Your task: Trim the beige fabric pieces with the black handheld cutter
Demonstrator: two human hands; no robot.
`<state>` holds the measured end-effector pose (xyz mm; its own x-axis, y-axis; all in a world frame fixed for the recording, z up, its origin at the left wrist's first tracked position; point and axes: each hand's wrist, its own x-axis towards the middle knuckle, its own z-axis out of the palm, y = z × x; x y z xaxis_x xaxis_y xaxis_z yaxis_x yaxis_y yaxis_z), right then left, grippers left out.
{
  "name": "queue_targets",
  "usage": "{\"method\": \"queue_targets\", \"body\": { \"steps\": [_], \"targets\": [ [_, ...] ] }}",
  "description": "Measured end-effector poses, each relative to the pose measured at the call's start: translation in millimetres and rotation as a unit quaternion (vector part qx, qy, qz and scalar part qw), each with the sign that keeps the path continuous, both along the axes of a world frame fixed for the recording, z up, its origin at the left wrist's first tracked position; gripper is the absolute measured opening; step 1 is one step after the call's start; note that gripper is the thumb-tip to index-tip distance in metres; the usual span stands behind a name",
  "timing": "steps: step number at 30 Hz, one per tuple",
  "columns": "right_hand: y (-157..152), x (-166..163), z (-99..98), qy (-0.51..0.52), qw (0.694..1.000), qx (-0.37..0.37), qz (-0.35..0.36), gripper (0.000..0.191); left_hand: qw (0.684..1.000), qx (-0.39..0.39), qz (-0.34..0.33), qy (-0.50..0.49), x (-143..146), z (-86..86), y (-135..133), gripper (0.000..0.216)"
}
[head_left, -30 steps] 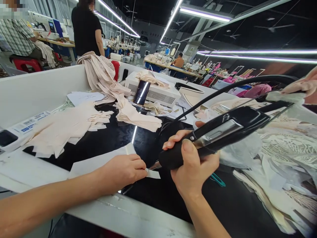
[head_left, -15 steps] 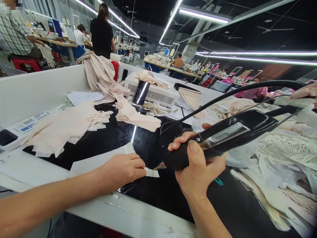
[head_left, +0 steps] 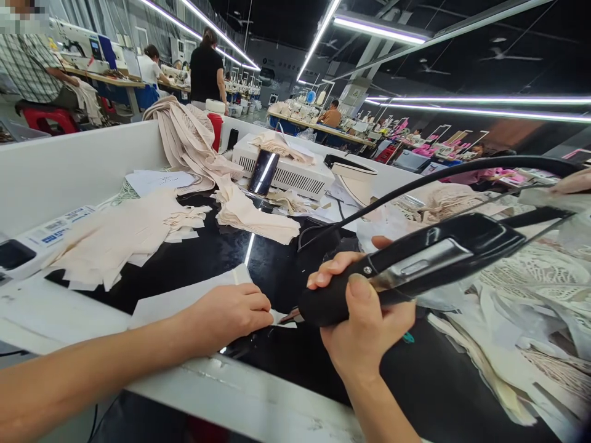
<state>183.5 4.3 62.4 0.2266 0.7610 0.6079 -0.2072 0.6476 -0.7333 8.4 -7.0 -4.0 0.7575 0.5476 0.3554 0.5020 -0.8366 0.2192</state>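
Observation:
My right hand is wrapped around a black corded handheld tool with a silver lever along its side. The tool's narrow metal tip points left and touches the end of a white strip, just beside my left fingers. My left hand is closed on that strip, with the fingers pressed together over it. Under the left hand lies a flat white sheet, which could be fabric or paper. The part of the strip beneath my fingers is hidden.
Beige cut fabric pieces spread over the glossy black tabletop at left. Draped beige cloth and a vented white box stand behind. Lace pieces pile up at right. A black cable arches over them. People work beyond.
The tool has shifted slightly left and down in my right hand, its tip now against the strip's end. My left hand has barely moved. A standing person in the background moved right.

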Motion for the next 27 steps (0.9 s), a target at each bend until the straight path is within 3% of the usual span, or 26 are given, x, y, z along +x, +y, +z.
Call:
{"method": "queue_targets", "body": {
  "steps": [15, 21, 27],
  "targets": [
    [-1, 14, 3.0, 0.024, 0.999, -0.014, -0.015, 0.047, 1.000, -0.004, -0.006, 0.018, -2, -0.2, 1, 0.016],
    [1, 12, 0.7, 0.010, 1.000, -0.009, -0.015, 0.041, 1.000, 0.008, -0.007, 0.017, -2, -1.5, 1, 0.015],
    [6, 16, -1.7, -0.023, 0.999, 0.002, -0.023, 0.037, 0.998, 0.007, 0.024, -0.063, -8, 0.0, 3, 0.022]
  ]
}}
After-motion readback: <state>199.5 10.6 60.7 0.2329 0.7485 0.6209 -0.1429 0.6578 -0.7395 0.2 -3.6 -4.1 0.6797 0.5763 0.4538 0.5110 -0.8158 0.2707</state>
